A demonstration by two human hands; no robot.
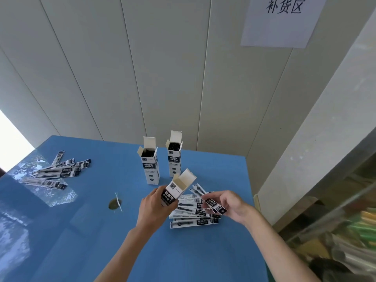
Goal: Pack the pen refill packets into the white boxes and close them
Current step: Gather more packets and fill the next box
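Observation:
My left hand [154,202] grips a white box [176,189] with a black label, tilted, its top flaps open and its inside looking empty. My right hand [232,204] pinches a few refill packets [213,204] just right of the box mouth. Under both hands a fanned pile of packets [193,217] lies on the blue table [101,231]. Two more white boxes stand upright behind, one on the left [150,165] and one on the right [174,157], both open and filled with dark refills.
A second heap of packets [55,171] lies at the table's far left. A round hole with a white tie [115,203] sits mid-table. A panelled wall with a paper sign [282,19] rises behind. Shelves with bagged goods [345,231] stand to the right.

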